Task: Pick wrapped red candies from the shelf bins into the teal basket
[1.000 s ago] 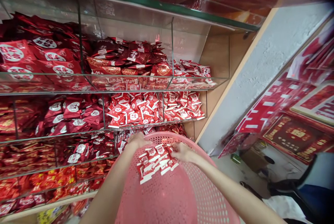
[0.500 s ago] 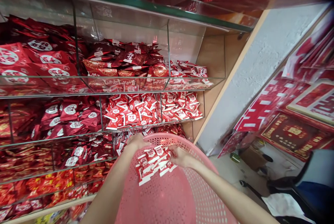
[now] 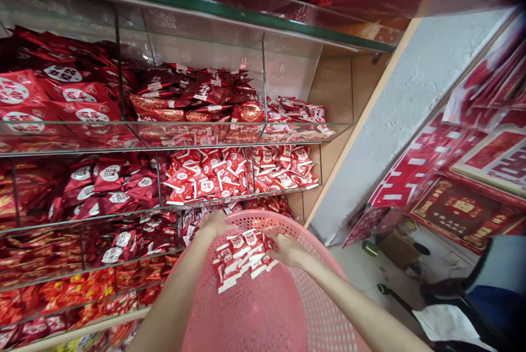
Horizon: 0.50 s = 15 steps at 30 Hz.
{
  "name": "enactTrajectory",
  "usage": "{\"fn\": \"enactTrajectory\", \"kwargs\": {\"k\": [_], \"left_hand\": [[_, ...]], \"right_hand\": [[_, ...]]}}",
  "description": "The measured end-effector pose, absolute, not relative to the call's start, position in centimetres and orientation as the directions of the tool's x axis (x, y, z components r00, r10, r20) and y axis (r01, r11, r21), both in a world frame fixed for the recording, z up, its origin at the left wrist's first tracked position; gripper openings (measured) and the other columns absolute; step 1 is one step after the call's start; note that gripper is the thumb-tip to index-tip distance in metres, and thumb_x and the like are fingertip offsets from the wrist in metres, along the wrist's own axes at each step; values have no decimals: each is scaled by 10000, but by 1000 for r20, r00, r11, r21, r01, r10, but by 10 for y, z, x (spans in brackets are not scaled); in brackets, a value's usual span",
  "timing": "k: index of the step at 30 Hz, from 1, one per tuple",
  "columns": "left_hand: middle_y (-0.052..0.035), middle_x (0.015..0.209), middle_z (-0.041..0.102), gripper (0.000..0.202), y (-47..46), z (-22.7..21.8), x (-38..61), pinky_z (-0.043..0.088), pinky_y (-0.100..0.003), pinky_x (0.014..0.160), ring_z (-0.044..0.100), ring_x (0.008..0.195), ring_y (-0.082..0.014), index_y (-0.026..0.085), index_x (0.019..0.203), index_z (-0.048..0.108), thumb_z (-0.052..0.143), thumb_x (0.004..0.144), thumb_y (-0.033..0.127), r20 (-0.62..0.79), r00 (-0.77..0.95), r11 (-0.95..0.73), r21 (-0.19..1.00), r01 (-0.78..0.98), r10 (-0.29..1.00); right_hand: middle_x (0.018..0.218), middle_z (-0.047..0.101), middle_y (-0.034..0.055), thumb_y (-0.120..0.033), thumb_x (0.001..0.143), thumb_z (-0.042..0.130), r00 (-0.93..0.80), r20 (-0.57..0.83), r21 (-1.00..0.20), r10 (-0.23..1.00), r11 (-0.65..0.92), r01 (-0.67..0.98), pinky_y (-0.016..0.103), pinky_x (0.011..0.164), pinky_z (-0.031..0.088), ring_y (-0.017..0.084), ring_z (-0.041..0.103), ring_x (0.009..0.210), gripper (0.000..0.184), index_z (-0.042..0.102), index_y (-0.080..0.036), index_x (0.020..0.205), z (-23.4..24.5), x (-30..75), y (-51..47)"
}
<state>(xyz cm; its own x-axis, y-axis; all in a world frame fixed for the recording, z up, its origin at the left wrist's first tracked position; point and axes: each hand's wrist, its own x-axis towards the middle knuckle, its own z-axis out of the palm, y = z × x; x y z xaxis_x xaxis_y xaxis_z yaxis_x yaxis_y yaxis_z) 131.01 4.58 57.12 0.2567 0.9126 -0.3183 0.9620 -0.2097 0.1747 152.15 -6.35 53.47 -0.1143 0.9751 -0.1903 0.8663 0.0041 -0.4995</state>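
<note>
A pink perforated plastic basket [image 3: 263,308] stands tilted in front of me, with a small heap of red-and-white candy packets [image 3: 246,256] at its far end. My left hand [image 3: 215,226] reaches over the basket's far left rim, fingers stretched toward the heap and holding nothing that I can see. On the other side, my right hand [image 3: 287,249] is inside the basket. Its fingers are apart and touch the right edge of the packets; some fingertips are hidden against them.
Shelves with glass dividers [image 3: 263,84] rise ahead, filled with red packets [image 3: 209,177] and darker maroon packets [image 3: 110,171]. A grey wall [image 3: 382,122] borders them. On the right are red decorations [image 3: 402,171], a cardboard box [image 3: 394,248] and a blue-and-black chair [image 3: 493,297].
My right hand has shifted very slightly and its fingers look a bit looser beside the packets. My left hand, the heap and the basket are almost unchanged.
</note>
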Motion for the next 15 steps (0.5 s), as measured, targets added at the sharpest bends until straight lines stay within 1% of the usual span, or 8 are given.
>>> {"fn": "enactTrajectory", "kwargs": {"k": [1, 3, 6, 8, 9, 11, 13, 15], "left_hand": [[-73, 1037, 592, 313, 46, 571, 1310, 470, -400, 744, 580, 885, -196, 159, 1050, 556, 512, 812, 358, -319, 255, -207, 176, 962, 913], [-73, 1039, 593, 313, 46, 572, 1310, 468, -402, 748, 580, 888, -197, 159, 1048, 558, 512, 812, 358, -321, 252, -202, 181, 962, 913], [-71, 1045, 591, 313, 45, 573, 1309, 466, -401, 752, 578, 900, -201, 164, 1050, 558, 519, 807, 359, -326, 239, -184, 189, 965, 915], [-73, 1055, 586, 321, 45, 574, 1309, 464, -402, 756, 574, 913, -206, 167, 1057, 555, 522, 805, 363, -328, 227, -171, 191, 967, 917], [-73, 1059, 584, 325, 45, 574, 1308, 463, -403, 757, 573, 916, -207, 168, 1060, 553, 522, 804, 365, -329, 223, -166, 192, 967, 918], [-74, 1061, 583, 331, 45, 574, 1307, 464, -403, 756, 573, 914, -207, 167, 1065, 550, 520, 805, 369, -328, 221, -162, 196, 967, 918], [-73, 1057, 585, 329, 46, 573, 1307, 464, -402, 754, 575, 910, -206, 167, 1064, 551, 519, 805, 367, -326, 223, -163, 200, 966, 919], [-71, 1054, 586, 323, 46, 571, 1307, 463, -403, 757, 574, 912, -206, 168, 1059, 554, 520, 805, 364, -321, 225, -166, 200, 966, 920]], "right_hand": [[927, 635, 50, -208, 687, 549, -111, -170, -493, 979, 13, 870, 244, 647, 367, 177, 567, 803, 372, 550, -205, 1059, 539, 1521, -64], [950, 634, 57, -267, 717, 554, -98, -72, -503, 993, 49, 863, 256, 673, 383, 188, 569, 838, 366, 548, -207, 1078, 550, 1520, -66], [896, 640, 49, -322, 807, 465, -73, 148, -573, 986, 145, 807, 264, 677, 398, 171, 574, 779, 290, 546, -205, 1059, 577, 1518, -64], [846, 632, 39, -323, 839, 420, -57, 297, -589, 953, 230, 775, 265, 671, 403, 156, 566, 724, 274, 532, -198, 1055, 600, 1519, -60], [823, 624, 35, -316, 845, 410, -48, 365, -575, 930, 266, 774, 266, 676, 404, 153, 560, 718, 260, 531, -195, 1041, 611, 1520, -57], [803, 600, 35, -294, 839, 423, -19, 487, -501, 873, 298, 812, 276, 708, 400, 163, 547, 758, 218, 542, -191, 990, 631, 1526, -47], [852, 573, 52, -278, 814, 466, 17, 577, -392, 816, 259, 883, 297, 756, 389, 185, 524, 841, 192, 556, -191, 960, 645, 1535, -34], [907, 545, 72, -271, 784, 515, 44, 590, -303, 806, 171, 937, 311, 778, 377, 202, 501, 894, 196, 578, -187, 949, 652, 1545, -20]]}}
